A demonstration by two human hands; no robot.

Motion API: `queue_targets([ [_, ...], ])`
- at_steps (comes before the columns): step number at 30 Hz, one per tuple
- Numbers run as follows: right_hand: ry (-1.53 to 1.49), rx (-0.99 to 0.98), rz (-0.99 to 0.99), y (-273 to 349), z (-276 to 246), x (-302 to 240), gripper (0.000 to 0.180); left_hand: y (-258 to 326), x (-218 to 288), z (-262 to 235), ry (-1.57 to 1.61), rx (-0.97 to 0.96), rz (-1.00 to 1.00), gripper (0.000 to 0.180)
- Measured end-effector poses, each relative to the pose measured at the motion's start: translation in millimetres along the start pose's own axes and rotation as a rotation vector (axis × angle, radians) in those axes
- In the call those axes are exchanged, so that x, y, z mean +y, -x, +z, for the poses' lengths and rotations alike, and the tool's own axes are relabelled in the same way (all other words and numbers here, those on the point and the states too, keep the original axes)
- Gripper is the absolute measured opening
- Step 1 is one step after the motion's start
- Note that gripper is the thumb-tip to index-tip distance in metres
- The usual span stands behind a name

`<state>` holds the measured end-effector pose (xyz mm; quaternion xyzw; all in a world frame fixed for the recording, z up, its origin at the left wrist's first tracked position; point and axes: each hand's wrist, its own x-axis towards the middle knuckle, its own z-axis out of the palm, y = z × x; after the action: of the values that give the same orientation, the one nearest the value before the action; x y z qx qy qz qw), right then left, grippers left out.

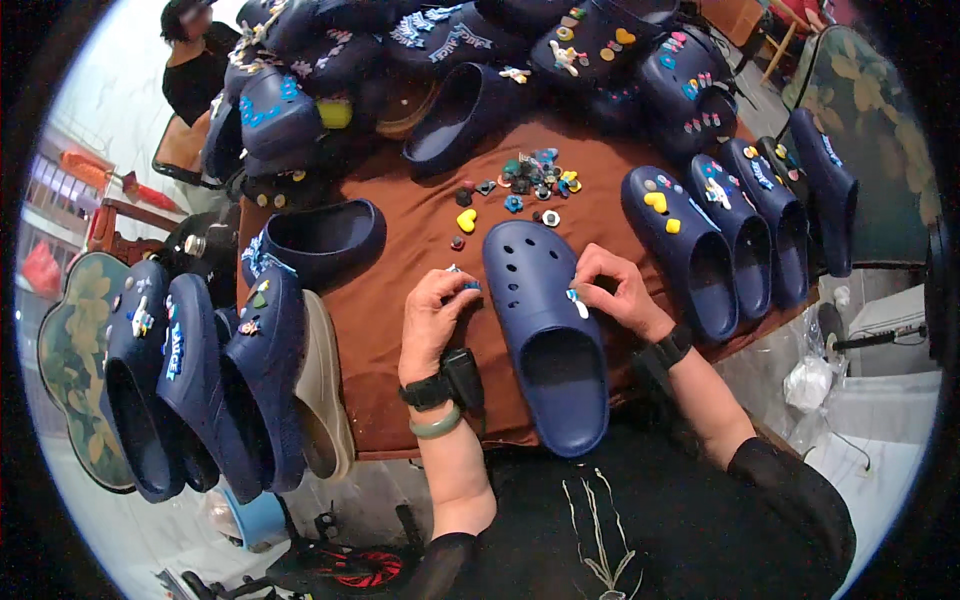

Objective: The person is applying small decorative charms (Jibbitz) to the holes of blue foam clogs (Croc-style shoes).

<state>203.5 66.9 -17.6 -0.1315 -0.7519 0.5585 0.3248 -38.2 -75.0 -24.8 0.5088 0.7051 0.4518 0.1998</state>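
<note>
A navy clog [548, 300] lies in front of me, toe pointing away, with several holes in its upper. At its right side my right hand [618, 297] pinches a small white and blue shoe charm [579, 304] against the upper; whether it sits in a hole is hidden. My left hand [432, 318] is left of the clog, thumb and fingertips closed on a small blue piece [470, 286], mostly covered by the fingers. Beyond the toe is a pile of mixed shoe charms [535, 178], with a yellow heart charm [466, 221] and a white round charm [551, 217] nearer.
A brown cloth [400, 375] covers the table. Decorated navy clogs [690, 255] stand along the right edge, others [190, 370] along the left beside a beige clog [325, 390]. More clogs [460, 115] are heaped at the back. A person [195, 70] is at the far left.
</note>
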Motion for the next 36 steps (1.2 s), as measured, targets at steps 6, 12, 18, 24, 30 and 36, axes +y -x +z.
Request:
queue_targets([
  [6, -0.012, 0.019, 0.020, 2, -1, -1, 0.011, -2, 23, 4, 0.667, 0.151, -0.455, 0.010],
  [12, -0.012, 0.008, -0.018, 3, -2, 7, 0.012, 21, 53, 2, 0.698, 0.077, -0.484, 0.016],
  [18, -0.004, 0.017, -0.049, 3, -1, 5, 0.012, 9, 70, 6, 0.629, -0.139, -0.548, 0.014],
  [24, 0.047, 0.010, -0.104, 3, -2, 6, 0.012, -5, 51, -3, 0.653, -0.373, -0.569, 0.014],
  [30, 0.114, -0.060, -0.158, 1, -1, 5, 0.023, -17, 55, -10, 0.609, -0.424, -0.602, 0.029],
  [36, 0.230, -0.002, -0.251, 6, 8, 8, 0.038, -16, 54, -5, 0.558, -0.408, -0.529, 0.031],
])
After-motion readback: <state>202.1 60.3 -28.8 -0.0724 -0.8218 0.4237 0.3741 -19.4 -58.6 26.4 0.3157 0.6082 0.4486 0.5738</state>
